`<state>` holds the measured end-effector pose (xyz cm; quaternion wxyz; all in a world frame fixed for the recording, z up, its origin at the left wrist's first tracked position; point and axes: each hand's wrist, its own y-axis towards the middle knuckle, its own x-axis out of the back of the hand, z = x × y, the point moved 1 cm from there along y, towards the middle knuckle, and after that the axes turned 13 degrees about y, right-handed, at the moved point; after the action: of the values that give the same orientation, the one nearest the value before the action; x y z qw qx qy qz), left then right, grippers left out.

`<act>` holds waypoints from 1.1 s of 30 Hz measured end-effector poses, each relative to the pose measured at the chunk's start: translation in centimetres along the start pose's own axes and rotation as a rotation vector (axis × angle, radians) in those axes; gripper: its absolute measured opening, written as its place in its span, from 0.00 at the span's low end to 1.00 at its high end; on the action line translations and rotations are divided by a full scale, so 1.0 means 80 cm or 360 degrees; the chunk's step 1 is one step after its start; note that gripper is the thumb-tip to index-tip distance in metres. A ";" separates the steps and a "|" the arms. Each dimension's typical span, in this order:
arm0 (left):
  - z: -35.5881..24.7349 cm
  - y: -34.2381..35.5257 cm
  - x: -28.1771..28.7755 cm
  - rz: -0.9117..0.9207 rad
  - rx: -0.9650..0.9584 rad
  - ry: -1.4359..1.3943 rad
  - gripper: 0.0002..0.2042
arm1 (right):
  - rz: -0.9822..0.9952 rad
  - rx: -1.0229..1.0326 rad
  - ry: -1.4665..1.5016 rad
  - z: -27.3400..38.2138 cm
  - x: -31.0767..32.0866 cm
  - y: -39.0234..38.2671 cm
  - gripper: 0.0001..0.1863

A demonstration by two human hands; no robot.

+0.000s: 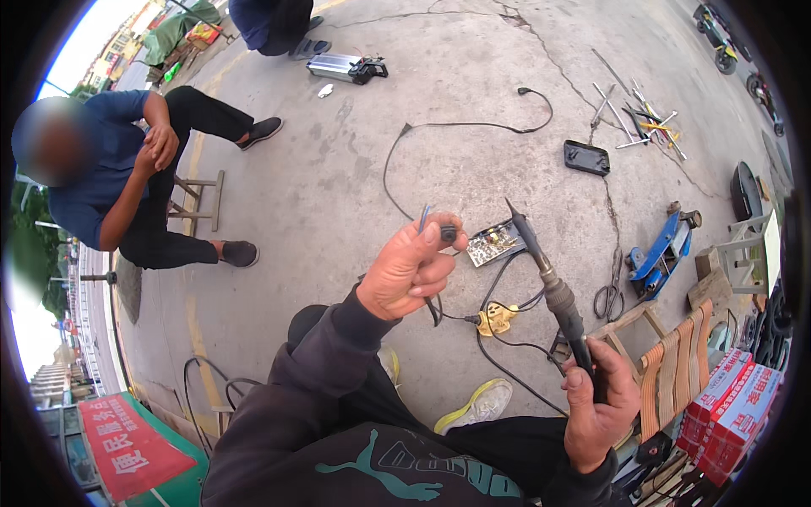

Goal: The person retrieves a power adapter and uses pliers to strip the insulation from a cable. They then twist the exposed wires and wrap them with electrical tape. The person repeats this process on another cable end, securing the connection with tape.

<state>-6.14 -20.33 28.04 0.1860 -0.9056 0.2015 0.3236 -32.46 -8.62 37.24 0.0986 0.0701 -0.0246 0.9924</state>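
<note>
Raised at the middle, my left hand pinches a small black connector between thumb and fingers. Thin blue wires stick up beside the thumb, and a dark cable hangs below the hand. My right hand is wrapped round the handle of a soldering iron. Its tip points up and away, apart from the connector. On the ground just beyond, between the hands, lies an open charger case with a circuit board. The iron's shaft passes in front of its right end.
A black cord curves across the concrete. Near my feet lies a yellow socket block with cables. Rightward are a black case cover, wrenches, scissors, a blue jack and a strapped stool. A person sits left.
</note>
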 end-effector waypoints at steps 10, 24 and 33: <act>-0.005 -0.034 0.002 -0.0112 -0.0062 -0.0003 0.16 | 0.0329 0.0248 -0.0445 0.002 -0.020 -0.010 0.15; -0.008 -0.043 0.010 -0.0077 -0.0150 0.0094 0.17 | 0.0439 0.0326 -0.0512 0.009 -0.027 -0.005 0.16; -0.013 -0.045 0.006 -0.0137 -0.0114 0.0118 0.14 | 0.0396 0.0357 -0.0541 0.011 -0.032 -0.009 0.16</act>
<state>-3.54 -17.91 29.24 0.1597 -0.9308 0.1575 0.2886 -29.70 -8.47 37.79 -0.0385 0.2430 0.0611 0.9673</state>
